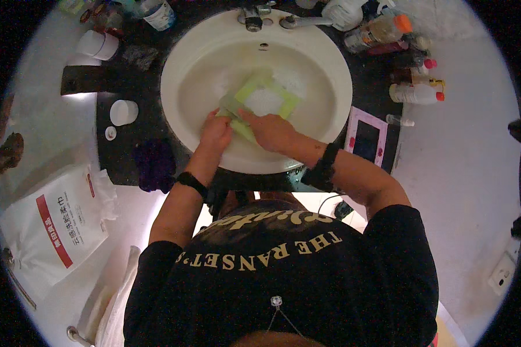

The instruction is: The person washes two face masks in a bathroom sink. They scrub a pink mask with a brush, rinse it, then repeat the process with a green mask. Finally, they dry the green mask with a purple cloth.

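A light green square frame lies tilted in the white oval sink, with white suds showing through its opening. At the frame's near left corner, my left hand is closed round the edge. My right hand is closed over the frame's near side, its fingertips by the left hand's. A pale grey-green patch shows at my fingertips; whether it is a cloth or part of the frame cannot be told. What lies under the right fingers is hidden.
The tap stands at the sink's far rim. A pink frame with a dark centre rests on the right of the counter, near several bottles. Left are a white jar, a dark purple cloth and a hanging white packet.
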Available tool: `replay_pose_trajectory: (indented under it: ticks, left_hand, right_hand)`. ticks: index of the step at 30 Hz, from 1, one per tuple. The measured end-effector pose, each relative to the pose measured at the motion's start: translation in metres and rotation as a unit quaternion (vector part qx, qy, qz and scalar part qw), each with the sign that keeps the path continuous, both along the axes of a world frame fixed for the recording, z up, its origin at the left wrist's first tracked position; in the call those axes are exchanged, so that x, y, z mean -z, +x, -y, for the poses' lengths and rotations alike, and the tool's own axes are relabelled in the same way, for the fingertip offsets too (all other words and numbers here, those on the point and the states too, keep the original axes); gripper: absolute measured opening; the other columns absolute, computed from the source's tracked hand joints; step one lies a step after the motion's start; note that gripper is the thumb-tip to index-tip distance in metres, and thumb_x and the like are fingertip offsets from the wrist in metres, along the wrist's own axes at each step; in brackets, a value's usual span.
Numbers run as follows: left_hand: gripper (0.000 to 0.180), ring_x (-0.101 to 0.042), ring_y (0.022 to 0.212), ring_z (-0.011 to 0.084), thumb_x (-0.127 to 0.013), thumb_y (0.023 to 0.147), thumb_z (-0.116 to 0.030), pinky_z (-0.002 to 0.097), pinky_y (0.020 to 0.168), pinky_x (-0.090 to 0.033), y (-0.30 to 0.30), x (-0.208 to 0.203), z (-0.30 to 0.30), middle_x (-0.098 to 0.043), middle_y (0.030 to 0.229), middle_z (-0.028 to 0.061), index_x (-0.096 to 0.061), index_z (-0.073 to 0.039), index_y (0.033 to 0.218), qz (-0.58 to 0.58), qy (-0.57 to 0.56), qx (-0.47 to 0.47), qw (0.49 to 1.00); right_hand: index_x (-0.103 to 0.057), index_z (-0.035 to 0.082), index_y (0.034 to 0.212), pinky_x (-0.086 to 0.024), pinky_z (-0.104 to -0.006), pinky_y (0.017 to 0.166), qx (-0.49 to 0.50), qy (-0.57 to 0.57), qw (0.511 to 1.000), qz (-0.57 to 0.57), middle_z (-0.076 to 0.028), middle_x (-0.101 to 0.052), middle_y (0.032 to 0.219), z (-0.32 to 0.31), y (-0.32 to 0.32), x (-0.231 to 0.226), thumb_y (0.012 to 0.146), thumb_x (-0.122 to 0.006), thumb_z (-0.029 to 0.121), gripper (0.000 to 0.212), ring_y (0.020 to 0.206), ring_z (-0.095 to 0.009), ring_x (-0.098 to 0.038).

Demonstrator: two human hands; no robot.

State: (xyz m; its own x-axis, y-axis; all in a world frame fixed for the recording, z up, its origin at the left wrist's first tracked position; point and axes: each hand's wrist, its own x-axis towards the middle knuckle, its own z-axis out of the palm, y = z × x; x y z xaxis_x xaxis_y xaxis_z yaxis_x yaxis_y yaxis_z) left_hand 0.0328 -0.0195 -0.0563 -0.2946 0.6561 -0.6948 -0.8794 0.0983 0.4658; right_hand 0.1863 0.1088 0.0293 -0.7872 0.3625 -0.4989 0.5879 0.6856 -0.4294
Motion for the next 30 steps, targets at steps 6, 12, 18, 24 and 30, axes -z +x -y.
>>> replay_pose_trajectory:
  ticks: [6, 12, 18, 24, 30]
  left_hand:
    - [0.052, -0.058, 0.105, 0.028, -0.04, 0.074, 0.013, 0.0371, 0.089, -0.047, -0.003, -0.007, 0.001, -0.058, 0.115, 0.0198, -0.045, 0.01, 0.126, -0.017, 0.033, 0.015, 0.999]
    - [0.054, -0.056, 0.107, 0.0301, -0.04, 0.071, 0.013, 0.0381, 0.093, -0.046, -0.003, -0.001, 0.004, -0.055, 0.118, 0.021, -0.044, 0.011, 0.125, -0.065, 0.002, 0.075, 0.995]
    - [0.044, -0.055, 0.107, 0.0297, -0.043, 0.08, 0.009, 0.0408, 0.096, -0.047, -0.01, -0.001, -0.001, -0.054, 0.119, 0.0168, -0.045, 0.008, 0.124, 0.014, 0.073, -0.009, 0.997]
    - [0.045, -0.055, 0.105, 0.028, -0.045, 0.082, 0.013, 0.0406, 0.088, -0.048, 0.008, -0.036, 0.005, -0.057, 0.11, 0.0126, -0.042, 0.002, 0.125, -0.008, 0.0, -0.038, 0.999]
    - [0.064, -0.054, 0.113, 0.0307, -0.048, 0.081, 0.018, 0.047, 0.094, -0.05, 0.011, -0.043, 0.0, -0.047, 0.129, 0.0107, -0.038, -0.014, 0.135, -0.078, -0.03, 0.05, 0.995]
  right_hand:
    - [-0.037, 0.015, 0.142, -0.052, -0.0512, 0.067, 0.068, 0.046, 0.997, 0.017, -0.022, -0.067, 0.085, -0.012, -0.004, -0.008, 0.087, -0.048, 0.009, 0.056, 0.079, -0.039, -0.066]
    - [-0.038, 0.014, 0.143, -0.051, -0.0544, 0.072, -0.046, -0.055, 0.997, -0.03, -0.023, -0.067, 0.088, 0.007, 0.0, -0.009, 0.085, -0.046, 0.005, 0.059, 0.082, -0.041, -0.066]
    - [-0.031, 0.024, 0.147, -0.053, -0.0506, 0.069, 0.089, 0.138, 0.985, 0.046, -0.021, -0.067, 0.089, -0.051, 0.013, 0.028, 0.09, -0.045, 0.011, 0.06, 0.08, -0.038, -0.067]
    - [-0.031, 0.018, 0.146, -0.053, -0.0492, 0.07, 0.092, 0.087, 0.992, 0.027, -0.021, -0.067, 0.09, -0.054, 0.017, 0.057, 0.088, -0.049, 0.011, 0.062, 0.082, -0.039, -0.066]
    - [-0.036, 0.01, 0.143, -0.052, -0.0523, 0.066, 0.089, 0.018, 0.993, -0.077, -0.023, -0.066, 0.085, 0.004, -0.003, 0.004, 0.084, -0.05, 0.01, 0.061, 0.076, -0.039, -0.066]
